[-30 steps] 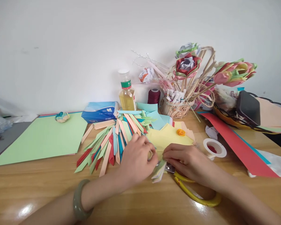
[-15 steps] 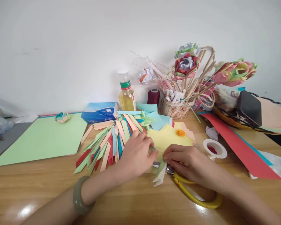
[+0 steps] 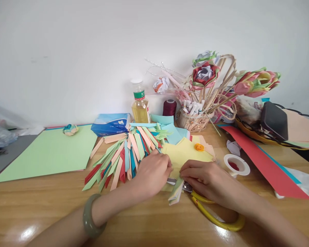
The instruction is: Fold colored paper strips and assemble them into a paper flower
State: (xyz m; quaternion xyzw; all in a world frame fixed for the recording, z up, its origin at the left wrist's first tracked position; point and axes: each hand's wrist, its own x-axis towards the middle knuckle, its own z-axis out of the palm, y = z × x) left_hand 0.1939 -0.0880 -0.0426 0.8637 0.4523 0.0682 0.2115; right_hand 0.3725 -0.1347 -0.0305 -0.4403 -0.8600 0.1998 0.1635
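Note:
My right hand [image 3: 208, 176] pinches the upper end of a folded paper strip [image 3: 176, 192], pale green and whitish, between thumb and fingertips. That strip hangs down over the blades of yellow-handled scissors [image 3: 216, 219], which lie on the table under my right hand. Just to the left, my left hand [image 3: 154, 171] has its fingers curled in, and whatever they grip is hidden behind the knuckles. It is beside a fanned pile of coloured folded paper strips [image 3: 115, 161]. Behind both hands lies yellow paper [image 3: 180, 150], bearing a small orange rolled paper flower [image 3: 199, 147].
A blue tissue pack [image 3: 110, 124], an oil bottle [image 3: 141, 109] and a dark red thread spool [image 3: 169, 107] stand at the back. A basket [image 3: 192, 122] holds paper flowers. Green sheets [image 3: 48, 154] lie left; a tape roll [image 3: 243, 165] and red paper [image 3: 267, 161] lie right.
My left hand has turned and its fingers have curled further in, hiding what showed by the thumb. My right hand, the folded strip and the scissors stay nearly in place.

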